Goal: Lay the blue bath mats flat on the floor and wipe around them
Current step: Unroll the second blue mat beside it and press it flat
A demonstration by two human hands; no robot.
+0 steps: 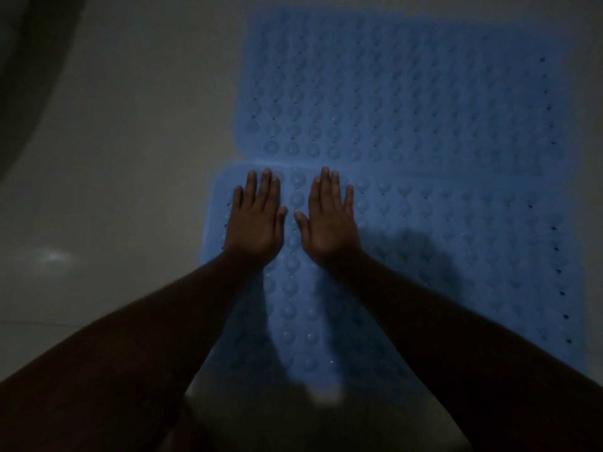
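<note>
My left hand (256, 225) and right hand (329, 223), fingers straight and gripping nothing, press side by side on the near blue rubber suction-cup bath mat (424, 256), flattening it onto the pale tiled floor (130, 158), the second blue mat (408, 93) just beyond my fingertips.

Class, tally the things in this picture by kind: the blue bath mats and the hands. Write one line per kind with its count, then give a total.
Blue bath mats: 2, the far mat and the near mat, both on the pale floor.
Hands: 2, the left hand and the right hand, both pressed flat on the near mat.
Total: 4
</note>
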